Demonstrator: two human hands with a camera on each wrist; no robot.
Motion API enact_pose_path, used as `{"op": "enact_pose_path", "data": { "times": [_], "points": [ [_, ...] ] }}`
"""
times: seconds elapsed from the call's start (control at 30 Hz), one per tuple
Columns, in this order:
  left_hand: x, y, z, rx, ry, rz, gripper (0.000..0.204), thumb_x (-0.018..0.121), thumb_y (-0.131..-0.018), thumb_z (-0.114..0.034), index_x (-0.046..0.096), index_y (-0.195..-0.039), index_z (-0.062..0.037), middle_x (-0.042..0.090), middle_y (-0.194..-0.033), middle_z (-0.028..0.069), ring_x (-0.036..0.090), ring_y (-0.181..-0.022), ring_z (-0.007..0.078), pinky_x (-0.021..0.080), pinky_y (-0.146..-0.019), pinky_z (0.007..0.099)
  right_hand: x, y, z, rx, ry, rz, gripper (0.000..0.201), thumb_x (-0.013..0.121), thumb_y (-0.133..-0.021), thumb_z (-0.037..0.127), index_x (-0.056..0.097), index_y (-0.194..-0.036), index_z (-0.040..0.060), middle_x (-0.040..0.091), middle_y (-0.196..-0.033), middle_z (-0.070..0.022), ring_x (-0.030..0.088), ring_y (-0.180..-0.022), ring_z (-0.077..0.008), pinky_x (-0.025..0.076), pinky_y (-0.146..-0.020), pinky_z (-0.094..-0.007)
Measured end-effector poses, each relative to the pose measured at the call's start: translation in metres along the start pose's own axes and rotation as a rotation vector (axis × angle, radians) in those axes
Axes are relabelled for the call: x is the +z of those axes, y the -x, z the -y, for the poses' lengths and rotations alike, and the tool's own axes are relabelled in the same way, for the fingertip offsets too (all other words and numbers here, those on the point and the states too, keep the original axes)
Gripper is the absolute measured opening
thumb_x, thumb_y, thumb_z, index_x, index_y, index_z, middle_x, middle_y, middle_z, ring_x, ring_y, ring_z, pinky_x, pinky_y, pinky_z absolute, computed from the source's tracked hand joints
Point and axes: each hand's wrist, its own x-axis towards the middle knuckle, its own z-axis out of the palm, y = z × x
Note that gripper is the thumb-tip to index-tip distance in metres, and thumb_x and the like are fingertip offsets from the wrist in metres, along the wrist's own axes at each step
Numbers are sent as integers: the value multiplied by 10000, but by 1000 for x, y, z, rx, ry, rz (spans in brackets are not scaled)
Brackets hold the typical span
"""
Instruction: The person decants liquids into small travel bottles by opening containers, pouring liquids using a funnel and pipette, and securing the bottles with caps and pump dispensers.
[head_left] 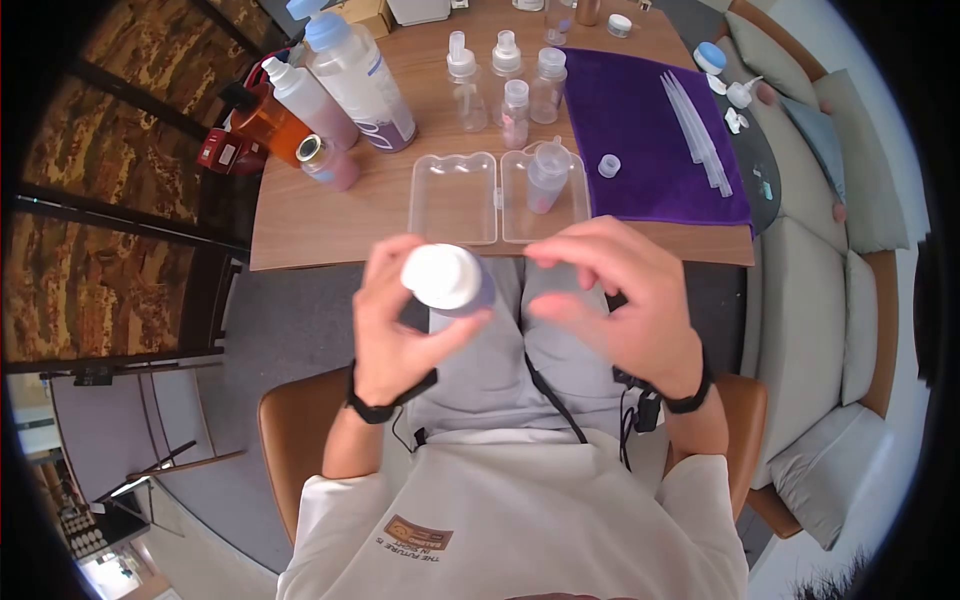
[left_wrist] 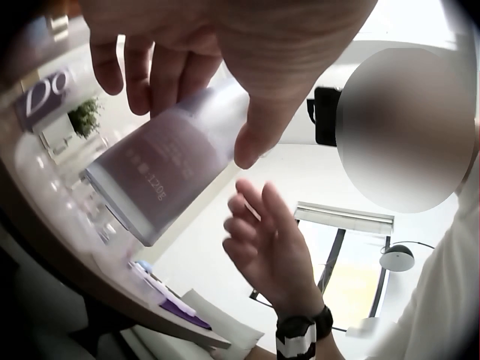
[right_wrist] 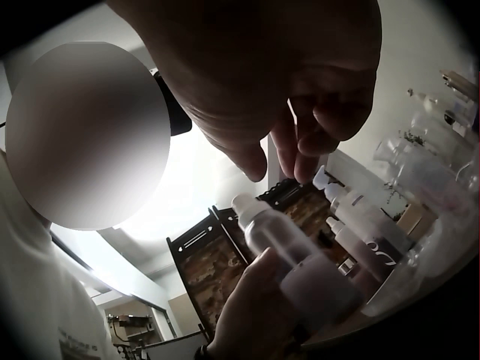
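My left hand (head_left: 388, 335) grips a bottle (left_wrist: 161, 169) with a purple-grey label and a white cap (head_left: 440, 275). The bottle is held over my lap, its cap towards the head camera. In the right wrist view it leans, with a see-through shoulder below the cap. To the right of it, my right hand (head_left: 630, 290) hovers with loosely bent fingers and nothing in them. Its thumb and fingertips are apart from the cap. Beyond the hands lies an opened clear plastic case (head_left: 453, 200), and a small squeeze bottle (head_left: 547, 180) stands in its right half.
Several small clear bottles (head_left: 466, 95) stand behind the case. Larger ones are at the left, among them a pump bottle (head_left: 365, 85) and an orange bottle (head_left: 268, 120). A purple towel (head_left: 640, 120) at the right carries translucent strips (head_left: 690, 125) and a small cap (head_left: 609, 165).
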Motion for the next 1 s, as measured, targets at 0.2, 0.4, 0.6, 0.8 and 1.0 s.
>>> {"op": "enact_pose_path", "data": {
  "times": [0.2,0.4,0.6,0.8,1.0],
  "points": [
    [53,3,5,183,-80,99,568,923,-672,-195,737,-1186,-40,753,-1141,81,611,-1079,316,493,-969,434,12,6,0,-125,257,-123,496,1006,-624,310,731,-972,89,687,-893,-39,659,-783,-209,537,-658,-324],
    [67,7,5,183,-104,45,557,918,-659,-162,743,-1174,-43,758,-1085,83,618,-1040,314,494,-951,416,6,17,-3,42,269,-69,491,1019,-611,267,715,-947,79,686,-876,-33,646,-770,-198,527,-640,-310],
    [68,8,7,140,-38,85,587,917,-652,-163,743,-1198,-33,758,-1060,93,616,-1050,308,508,-946,406,-9,8,-14,-72,221,85,529,965,-669,124,728,-1136,50,732,-1006,-83,672,-856,-235,549,-746,-329],
    [65,5,5,136,-31,71,573,920,-667,-189,748,-1192,-35,758,-1093,84,614,-1065,305,510,-964,410,-8,8,-14,80,-27,88,905,916,-702,82,502,-1503,-1,743,-1077,-86,675,-925,-201,525,-859,-312],
    [65,3,6,145,-44,69,562,921,-669,-193,752,-1183,-40,758,-1131,74,609,-1074,305,508,-973,418,-11,13,-15,126,144,119,930,912,-700,95,490,-1524,-2,712,-1123,-90,653,-915,-184,513,-834,-303]
  ]
}}
